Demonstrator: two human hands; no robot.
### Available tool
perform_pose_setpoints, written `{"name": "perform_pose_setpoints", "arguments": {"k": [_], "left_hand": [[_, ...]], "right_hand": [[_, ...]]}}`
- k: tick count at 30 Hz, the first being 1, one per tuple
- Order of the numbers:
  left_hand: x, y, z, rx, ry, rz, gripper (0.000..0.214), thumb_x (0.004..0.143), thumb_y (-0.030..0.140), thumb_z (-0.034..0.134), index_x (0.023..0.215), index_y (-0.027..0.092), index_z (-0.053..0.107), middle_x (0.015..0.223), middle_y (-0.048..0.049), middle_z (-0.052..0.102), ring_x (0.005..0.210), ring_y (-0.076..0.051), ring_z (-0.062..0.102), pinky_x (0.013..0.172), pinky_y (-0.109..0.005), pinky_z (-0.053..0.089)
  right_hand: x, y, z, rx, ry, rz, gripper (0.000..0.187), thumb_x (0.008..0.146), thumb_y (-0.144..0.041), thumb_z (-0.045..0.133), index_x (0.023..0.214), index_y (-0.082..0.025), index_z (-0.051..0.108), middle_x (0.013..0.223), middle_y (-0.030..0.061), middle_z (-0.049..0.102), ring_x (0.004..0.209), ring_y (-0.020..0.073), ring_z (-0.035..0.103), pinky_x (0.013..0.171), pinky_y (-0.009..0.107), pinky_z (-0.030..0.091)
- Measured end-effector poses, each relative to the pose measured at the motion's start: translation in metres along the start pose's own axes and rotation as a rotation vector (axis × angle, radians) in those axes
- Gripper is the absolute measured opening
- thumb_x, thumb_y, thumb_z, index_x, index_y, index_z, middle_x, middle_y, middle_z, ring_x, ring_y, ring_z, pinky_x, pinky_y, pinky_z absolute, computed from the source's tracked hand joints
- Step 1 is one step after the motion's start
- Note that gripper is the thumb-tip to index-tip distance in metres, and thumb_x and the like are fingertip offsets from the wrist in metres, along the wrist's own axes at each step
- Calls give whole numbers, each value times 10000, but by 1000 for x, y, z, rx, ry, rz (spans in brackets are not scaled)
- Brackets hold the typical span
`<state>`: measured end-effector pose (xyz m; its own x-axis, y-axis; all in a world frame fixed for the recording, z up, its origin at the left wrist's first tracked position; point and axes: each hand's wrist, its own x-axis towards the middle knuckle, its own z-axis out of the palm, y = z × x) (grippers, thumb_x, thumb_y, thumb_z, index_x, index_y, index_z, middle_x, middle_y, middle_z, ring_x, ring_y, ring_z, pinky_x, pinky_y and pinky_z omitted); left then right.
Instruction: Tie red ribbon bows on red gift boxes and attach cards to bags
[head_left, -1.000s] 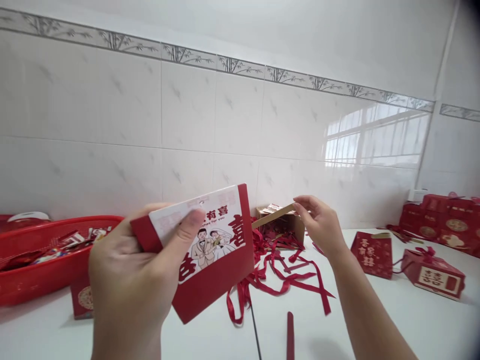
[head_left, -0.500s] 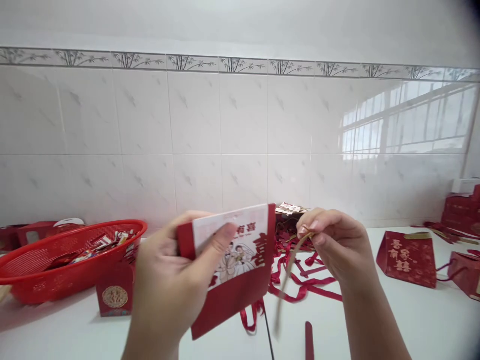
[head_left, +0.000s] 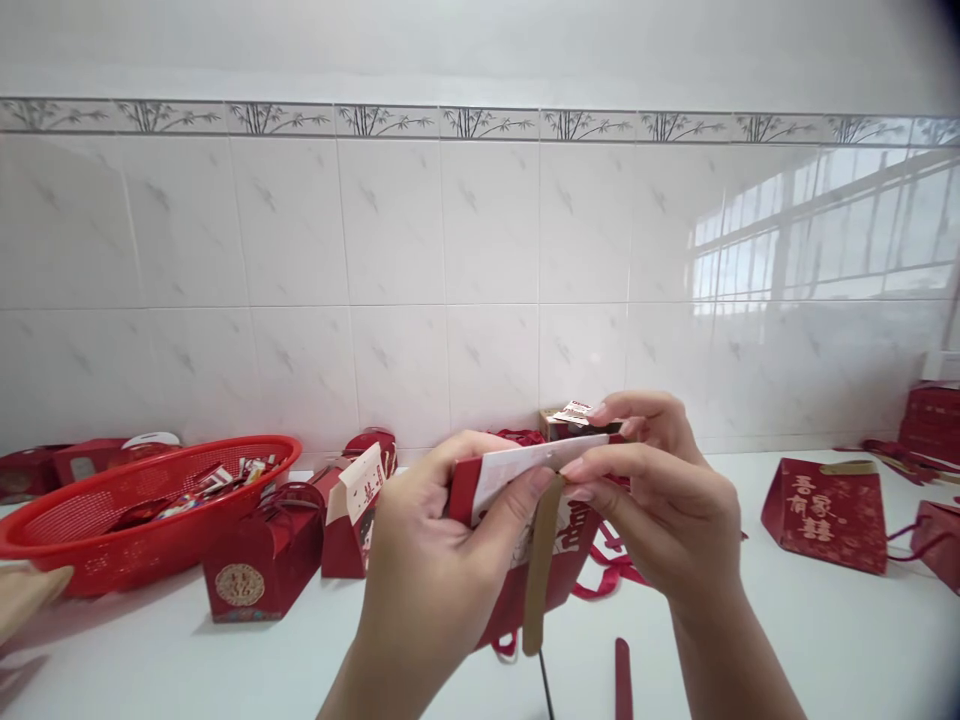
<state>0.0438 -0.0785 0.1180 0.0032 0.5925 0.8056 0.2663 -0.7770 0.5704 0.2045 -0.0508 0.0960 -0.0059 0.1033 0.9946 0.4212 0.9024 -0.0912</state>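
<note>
In front of me my left hand (head_left: pixel 435 550) grips a red wedding favour box (head_left: pixel 508 605) with a white printed card panel, thumb on its face. My right hand (head_left: pixel 664 510) is closed in a pinch at the box's top edge, holding a gold strap (head_left: pixel 541 580). The strap's flat, rounded end hangs down across the front of the box. Both hands meet at this edge, and the fingertips hide how strap and box join there.
A red plastic basket (head_left: pixel 135 540) of small wrapped items stands at left. Red favour boxes (head_left: pixel 262 570) sit beside it, and another box (head_left: pixel 829 515) lies at right. Red ribbons (head_left: pixel 604 580) and a dark red strap (head_left: pixel 623 680) lie on the white table (head_left: pixel 420 670).
My right hand has moved left with the gold strap and reached the box's top edge. My left hand and the box have shifted right, uncovering more boxes behind.
</note>
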Motion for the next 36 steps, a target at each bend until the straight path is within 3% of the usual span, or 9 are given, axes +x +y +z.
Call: {"name": "perform_pose_setpoints", "arguments": {"k": [11,14,19,23,27,31,36], "left_hand": [[1,-3,-1,-42,-138,-17,99,772,282,656,722,198,668,594,20,628,530,-108,576,458,-176,466],[0,-4,2,-47,-114,-1,98,769,273,658,711,194,658,574,24,607,512,-99,554,443,-170,452],[-2,-8,13,-84,26,61,89,776,263,638,730,188,655,632,4,637,554,-108,568,487,-192,482],[-1,-14,18,-95,58,73,109,759,300,657,723,200,629,612,10,623,552,-117,569,504,-216,503],[0,-16,18,-103,3,35,233,637,327,767,708,200,585,599,22,608,536,-122,567,493,-230,505],[3,-15,18,-24,-77,-65,206,693,300,721,786,199,568,600,36,584,532,-113,573,476,-207,494],[7,-22,13,81,-277,-207,429,706,332,713,1066,253,494,1010,-44,636,870,-185,644,675,-272,558]], "right_hand": [[1,-1,-1,14,-14,9,126,810,-207,630,778,-304,704,980,41,574,866,206,542,721,386,456],[0,0,2,91,-3,50,83,795,-211,652,793,-291,673,989,34,580,904,207,557,744,383,473],[0,-4,11,308,91,334,302,757,-271,695,1021,-300,551,993,17,607,918,191,604,762,352,519],[3,-13,15,387,56,533,392,752,-354,685,1096,-289,507,922,8,640,741,154,642,603,275,535],[4,-18,14,381,68,578,297,737,-373,685,960,-249,535,717,-30,614,550,114,592,476,225,487],[7,-12,7,290,71,588,253,715,-374,701,826,-230,525,701,-31,596,518,101,551,430,209,454],[8,2,-4,154,172,628,280,708,-395,712,775,-228,497,697,-18,606,541,115,554,406,204,419]]}}
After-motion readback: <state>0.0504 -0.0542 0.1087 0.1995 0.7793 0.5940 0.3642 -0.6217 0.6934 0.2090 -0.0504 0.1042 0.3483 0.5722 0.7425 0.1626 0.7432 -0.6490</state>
